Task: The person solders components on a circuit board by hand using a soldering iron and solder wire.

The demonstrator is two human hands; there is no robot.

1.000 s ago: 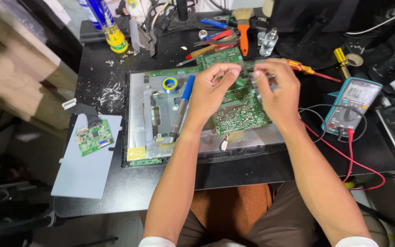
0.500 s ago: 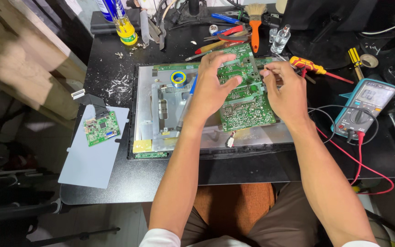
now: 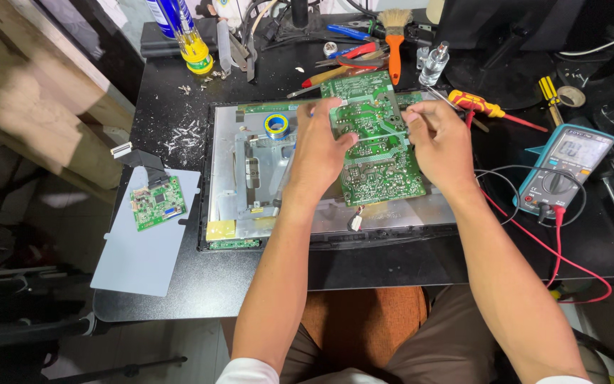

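A green circuit board [image 3: 382,167] lies solder side up on the grey metal back of a flat panel [image 3: 250,167]. My left hand [image 3: 321,149] grips the board's left edge, fingers over its top and thumb on its face. My right hand [image 3: 438,142] is at the board's right edge, fingertips pinched on a thin pale strand [image 3: 374,134] that runs across the board toward my left thumb. What the strand is cannot be told. A blue pen-like tool [image 3: 283,178] lies partly hidden under my left wrist.
A multimeter [image 3: 567,167] with red and black leads [image 3: 535,238] sits at the right. A red-yellow screwdriver [image 3: 474,103], an orange-handled brush [image 3: 394,43] and a small clear bottle [image 3: 433,64] lie behind. At the left, a small green board [image 3: 157,203] rests on a grey sheet [image 3: 143,256].
Both hands stay on the board. My left hand has shifted up along its left edge, and the view has drifted slightly.
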